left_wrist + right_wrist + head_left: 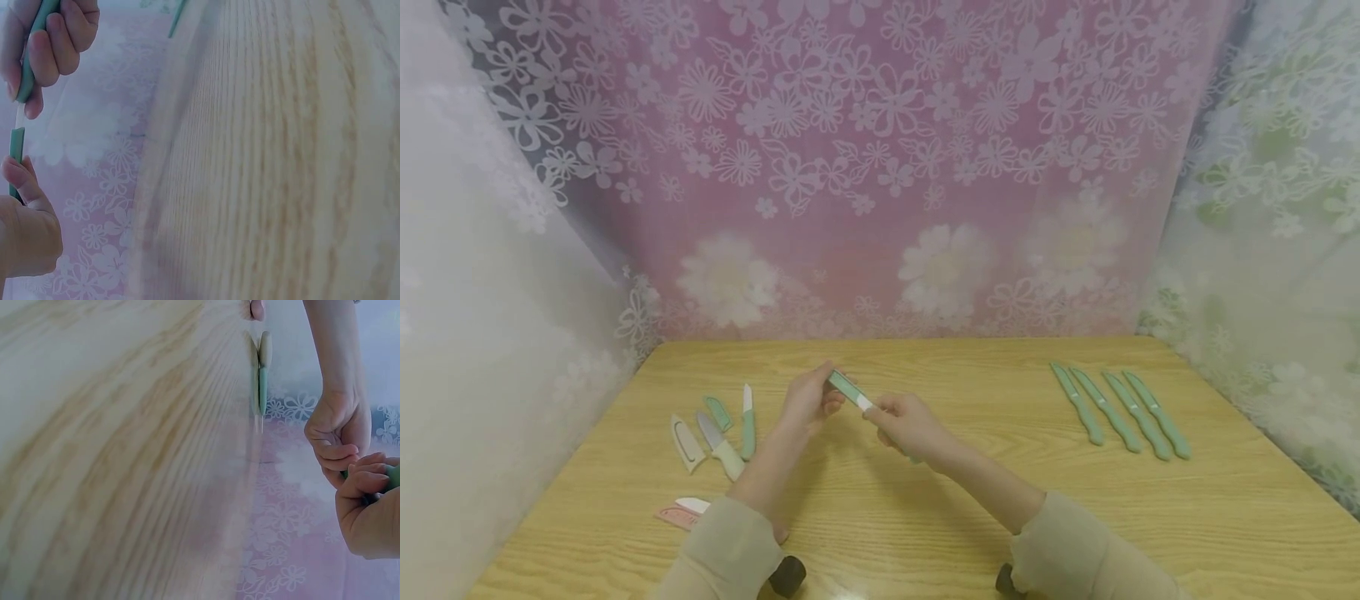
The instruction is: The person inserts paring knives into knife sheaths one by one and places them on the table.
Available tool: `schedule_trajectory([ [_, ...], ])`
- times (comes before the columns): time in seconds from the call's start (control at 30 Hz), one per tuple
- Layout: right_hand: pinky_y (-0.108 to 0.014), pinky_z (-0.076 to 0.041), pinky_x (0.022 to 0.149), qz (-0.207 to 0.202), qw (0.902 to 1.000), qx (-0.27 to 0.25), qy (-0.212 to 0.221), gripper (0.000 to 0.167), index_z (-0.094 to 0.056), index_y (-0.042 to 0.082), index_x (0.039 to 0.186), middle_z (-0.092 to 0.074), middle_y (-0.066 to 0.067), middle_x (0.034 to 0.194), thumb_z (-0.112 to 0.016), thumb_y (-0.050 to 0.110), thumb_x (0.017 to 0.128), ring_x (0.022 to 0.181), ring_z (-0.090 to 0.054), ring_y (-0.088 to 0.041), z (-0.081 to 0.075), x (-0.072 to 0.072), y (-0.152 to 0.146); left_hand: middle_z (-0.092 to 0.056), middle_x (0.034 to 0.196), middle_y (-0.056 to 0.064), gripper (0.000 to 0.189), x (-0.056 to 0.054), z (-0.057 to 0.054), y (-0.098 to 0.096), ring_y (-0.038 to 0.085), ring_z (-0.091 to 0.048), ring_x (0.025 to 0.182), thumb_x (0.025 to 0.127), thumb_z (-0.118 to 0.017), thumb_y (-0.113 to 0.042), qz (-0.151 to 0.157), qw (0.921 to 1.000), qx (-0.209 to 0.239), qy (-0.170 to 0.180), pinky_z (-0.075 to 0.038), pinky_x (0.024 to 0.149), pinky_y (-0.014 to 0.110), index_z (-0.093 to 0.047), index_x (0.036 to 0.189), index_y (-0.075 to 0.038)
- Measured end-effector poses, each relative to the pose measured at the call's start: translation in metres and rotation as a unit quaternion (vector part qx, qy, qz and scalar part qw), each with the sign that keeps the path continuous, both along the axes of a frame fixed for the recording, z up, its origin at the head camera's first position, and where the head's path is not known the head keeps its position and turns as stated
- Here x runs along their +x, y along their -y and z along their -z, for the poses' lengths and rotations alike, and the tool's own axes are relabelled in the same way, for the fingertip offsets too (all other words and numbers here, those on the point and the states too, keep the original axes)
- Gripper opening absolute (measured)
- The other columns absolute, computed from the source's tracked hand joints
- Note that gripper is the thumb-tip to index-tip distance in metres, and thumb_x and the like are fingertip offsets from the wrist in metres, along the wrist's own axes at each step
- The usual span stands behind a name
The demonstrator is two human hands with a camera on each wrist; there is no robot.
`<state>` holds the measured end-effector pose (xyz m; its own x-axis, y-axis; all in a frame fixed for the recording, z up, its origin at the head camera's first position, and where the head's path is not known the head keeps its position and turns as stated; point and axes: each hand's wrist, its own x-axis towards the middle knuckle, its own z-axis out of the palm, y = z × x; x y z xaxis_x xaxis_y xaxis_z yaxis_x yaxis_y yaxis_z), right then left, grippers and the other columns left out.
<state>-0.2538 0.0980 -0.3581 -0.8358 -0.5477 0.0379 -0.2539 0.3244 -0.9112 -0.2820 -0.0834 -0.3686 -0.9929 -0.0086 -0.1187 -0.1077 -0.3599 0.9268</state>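
On the left side of the bench (985,387) a cream-handled knife (727,460) and a green-handled one (748,425) lie loose. Then the left hand (807,403) grips a green sheath (846,385) in midair, with a white-bladed knife (865,402) partway in, long axis slanting, blade pointing far-left, handle near-right, gripped by the right hand (916,429). Far right: four green knives (1116,426), roughly parallel.
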Motion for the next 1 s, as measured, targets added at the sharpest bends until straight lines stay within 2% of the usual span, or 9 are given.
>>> schedule_trajectory([
  [0.43, -0.015, -0.024, 0.037, 0.005, 0.9983, -0.040, 0.043, 0.027, -0.057, -0.010, 0.106, -0.040, 0.002, 0.052, -0.046, 0.013, 0.096, 0.041, -0.029, -0.005, 0.0036, -0.0006, 0.0021, -0.067, 0.075, 0.008, 0.026, 0.0003, 0.0005, 0.0008, 0.002, -0.055, 0.044, 0.099, -0.044, -0.018, -0.004, 0.9998, 0.017, -0.008, -0.044, 0.044, 0.008, -0.055, 0.088, 0.002],
  [0.7, -0.015, -0.025, 0.037, 0.001, 0.9991, -0.034, 0.027, 0.027, -0.058, -0.010, 0.105, -0.041, 0.002, 0.052, -0.047, 0.013, 0.095, 0.041, -0.030, -0.005, 0.0028, -0.0025, 0.0005, -0.067, 0.071, 0.006, 0.028, -0.0008, -0.0007, 0.0008, 0.003, -0.055, 0.043, 0.099, -0.044, -0.019, 0.002, 0.9999, 0.012, -0.012, -0.044, 0.043, 0.009, -0.055, 0.090, 0.004],
  [1.0, -0.015, -0.024, 0.038, 0.009, 0.9986, -0.037, 0.038, 0.029, -0.057, -0.009, 0.111, -0.041, 0.002, 0.052, -0.047, 0.013, 0.095, 0.041, -0.030, -0.005, 0.0031, -0.0017, -0.0004, -0.067, 0.077, 0.010, 0.029, -0.0003, 0.0004, -0.0037, 0.003, -0.055, 0.043, 0.100, -0.042, -0.018, 0.018, 0.9996, 0.010, -0.017, -0.044, 0.044, 0.009, -0.056, 0.089, 0.003],
])
